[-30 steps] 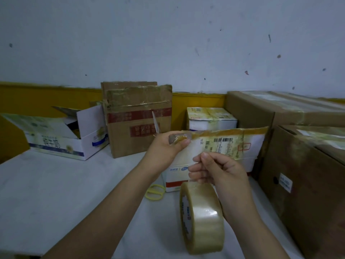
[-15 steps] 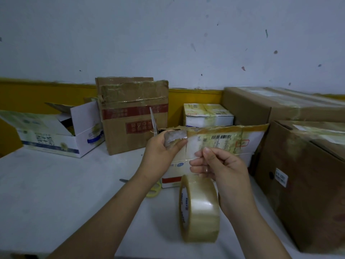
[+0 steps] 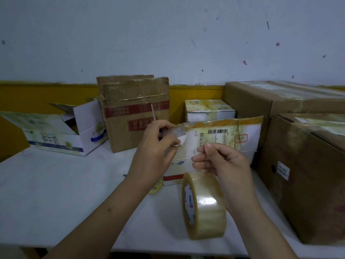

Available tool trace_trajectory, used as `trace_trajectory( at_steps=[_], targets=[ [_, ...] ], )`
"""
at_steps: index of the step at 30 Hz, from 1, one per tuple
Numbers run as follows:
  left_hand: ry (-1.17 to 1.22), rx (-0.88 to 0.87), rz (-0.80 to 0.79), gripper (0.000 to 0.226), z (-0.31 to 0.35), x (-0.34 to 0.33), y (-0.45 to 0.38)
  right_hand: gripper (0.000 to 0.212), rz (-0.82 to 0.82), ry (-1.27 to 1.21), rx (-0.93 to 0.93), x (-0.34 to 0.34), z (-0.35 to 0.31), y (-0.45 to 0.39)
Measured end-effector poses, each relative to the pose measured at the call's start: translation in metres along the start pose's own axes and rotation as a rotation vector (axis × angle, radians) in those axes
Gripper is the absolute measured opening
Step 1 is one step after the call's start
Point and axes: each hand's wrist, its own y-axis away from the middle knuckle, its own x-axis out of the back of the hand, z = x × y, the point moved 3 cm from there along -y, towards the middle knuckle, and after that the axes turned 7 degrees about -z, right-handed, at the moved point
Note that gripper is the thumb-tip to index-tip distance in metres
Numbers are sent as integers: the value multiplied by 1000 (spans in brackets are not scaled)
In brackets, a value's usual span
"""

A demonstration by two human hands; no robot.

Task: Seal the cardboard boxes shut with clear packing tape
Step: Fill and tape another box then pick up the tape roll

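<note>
A white box (image 3: 248,157) with a barcode label stands mid-table, its taped flap (image 3: 224,133) raised toward me. My left hand (image 3: 156,154) pinches a scrap of old tape and torn paper (image 3: 174,132) at the flap's left corner. A thin blade (image 3: 153,113) sticks up behind that hand. My right hand (image 3: 222,163) is in front of the flap's lower edge, thumb and forefinger pressed together; I see nothing between them. A roll of clear packing tape (image 3: 204,206) stands on edge on the table, just below my right hand.
Yellow scissor handles (image 3: 155,188) lie under my left wrist. An open white carton (image 3: 61,133) sits at the left, a taped brown box (image 3: 134,113) behind, a small white box (image 3: 209,111) beyond the flap, and two large brown boxes (image 3: 302,171) at the right.
My left hand has pulled the scrap down and away from the flap's corner, baring torn white paper. My right hand has shifted slightly right and lower. The roll has not moved.
</note>
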Motion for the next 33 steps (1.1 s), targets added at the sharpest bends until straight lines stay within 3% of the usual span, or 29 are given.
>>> trace_trajectory(
  at_steps=[9,14,19,24,29,33],
  targets=[
    [-298,-211,74,11,11,4,3,21,21,11,1,3,0,2],
    [-243,-95,-9,14,13,1,0,22,25,-4,0,3,1,2],
    [-343,13,-81,22,14,-3,-9,22,14,-10,13,1,0,1],
    [-425,-27,-63,12,8,0,-17,22,14,-9,13,1,2,2],
    [-262,-12,-99,10,-2,0,-24,21,-2,-13,15,0,2,5],
    [-135,141,-86,10,-6,7,-29,22,-7,-6,28,-1,2,6]
  ],
)
